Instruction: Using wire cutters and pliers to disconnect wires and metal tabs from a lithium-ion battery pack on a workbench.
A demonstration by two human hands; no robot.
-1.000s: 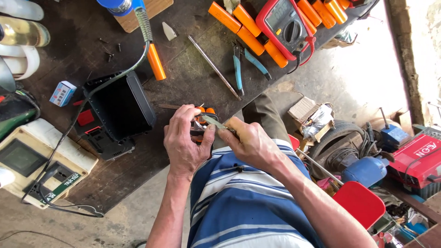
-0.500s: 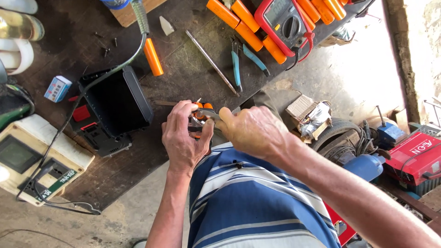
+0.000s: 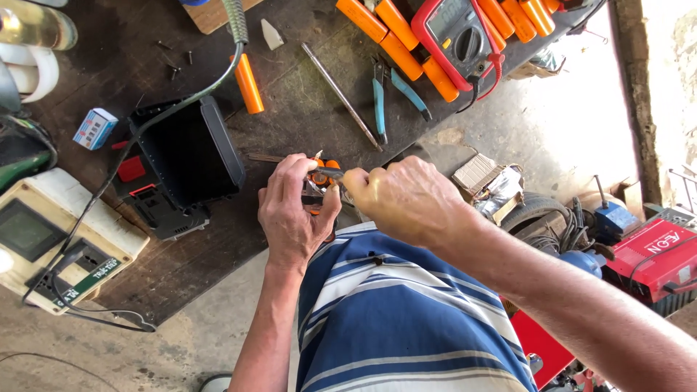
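My left hand (image 3: 294,210) grips a small pack of orange battery cells (image 3: 322,173) at the near edge of the dark workbench (image 3: 290,123). Only the orange cell ends show past my fingers. My right hand (image 3: 406,199) is closed on a thin metal tool (image 3: 328,173) whose tip touches the top of the pack. Both hands meet just above my blue and white striped shirt. An open black plastic case (image 3: 190,156) lies on the bench just left of my left hand.
Loose orange cells (image 3: 392,43), a red multimeter (image 3: 457,33), blue-handled pliers (image 3: 379,98) and a long metal rod (image 3: 341,94) lie further back. A single orange cell (image 3: 248,83), a cream meter box (image 3: 51,243) and a small blue box (image 3: 94,128) sit left. Red machines (image 3: 650,261) stand on the floor at right.
Both hands have stayed together on the cell pack, shifting slightly right in view as my head moved. My right arm now stretches further across the lower right.
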